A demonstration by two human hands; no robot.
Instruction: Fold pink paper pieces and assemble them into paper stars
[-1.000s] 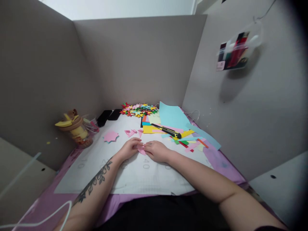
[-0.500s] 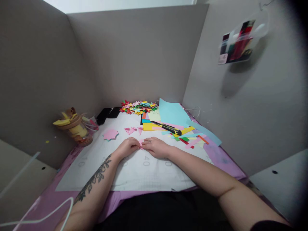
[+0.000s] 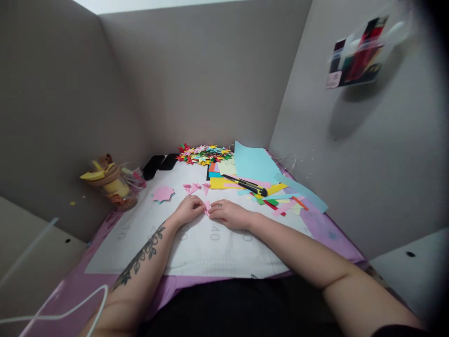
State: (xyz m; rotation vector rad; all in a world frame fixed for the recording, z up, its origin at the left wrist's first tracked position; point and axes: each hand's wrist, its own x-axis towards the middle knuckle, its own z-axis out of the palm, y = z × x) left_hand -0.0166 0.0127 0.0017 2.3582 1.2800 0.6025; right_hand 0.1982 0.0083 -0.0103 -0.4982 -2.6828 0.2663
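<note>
A small folded pink paper (image 3: 207,206) is pinched between both hands over the white sheet (image 3: 147,248). On its left side, my left hand (image 3: 190,209) is closed, fingertips on the paper. From the right, my right hand (image 3: 229,214) grips the same paper with its fingers together; a ring shows on one finger. Just beyond my hands lie a few folded pink pieces (image 3: 192,188). A pink scalloped paper shape (image 3: 163,194) rests to the left, over a blue-green one.
Many colourful paper stars (image 3: 203,154) are heaped at the back. Right of them are blue paper (image 3: 256,164), a yellow-black cutter (image 3: 245,185) and coloured strips (image 3: 280,203). Two black phones (image 3: 154,164) and a cup (image 3: 114,182) stand left. Grey panels enclose the table.
The view has shifted slightly. More of the pink paper now shows between my fingertips; both hands remain on it.
</note>
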